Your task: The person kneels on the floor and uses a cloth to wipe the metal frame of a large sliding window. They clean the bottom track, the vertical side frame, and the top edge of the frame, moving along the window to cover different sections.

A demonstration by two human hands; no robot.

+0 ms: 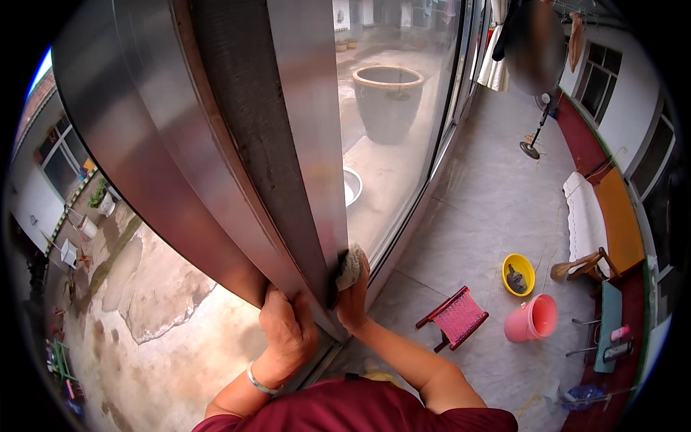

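Observation:
A tall metal door (162,122) with a shiny panel and a dark strip along its edge rises right in front of me. My left hand (286,324) has its fingers curled around the low part of the door's edge; a pale bangle circles that wrist. On the other side of the dark strip, my right hand (353,306) presses a crumpled greyish cloth (350,266) against the frame beside the glass pane (403,173). Some of the right fingers are hidden behind the cloth and the frame.
To the right on the tiled floor stand a pink woven folding stool (461,317), a yellow basin (519,274) with a dark cloth in it and a pink bucket (530,318). A bench (584,216) lines the wall. Behind the glass is a large pot (389,108). Concrete yard (165,288) lies left.

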